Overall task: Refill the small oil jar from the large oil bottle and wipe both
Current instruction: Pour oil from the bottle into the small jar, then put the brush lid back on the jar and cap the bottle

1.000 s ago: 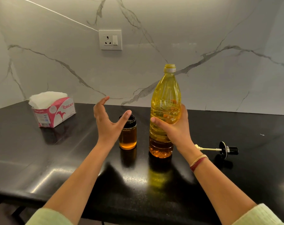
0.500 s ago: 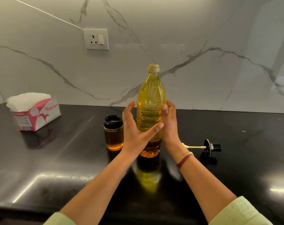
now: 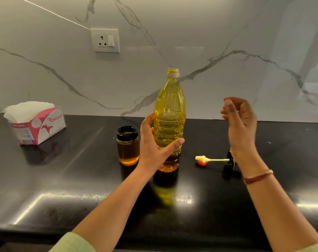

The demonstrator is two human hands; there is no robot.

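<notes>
Black polished countertop [image 3: 63, 188] against a veined marble wall [image 3: 227, 24]. At centre the large oil bottle [image 3: 170, 113] stands upright and uncapped. The left hand [image 3: 152, 148] grips its lower body, thumb across the front and fingers round the far side. Just left of that hand stands the small oil jar [image 3: 127, 148] (open-mouthed, partly filled). The right hand [image 3: 242, 122] is raised apart from the bottle, fingers loosely curled and holding nothing. At right, a pump lid [image 3: 214, 160] lies on its side; far left, a tissue box [image 3: 38, 124].
</notes>
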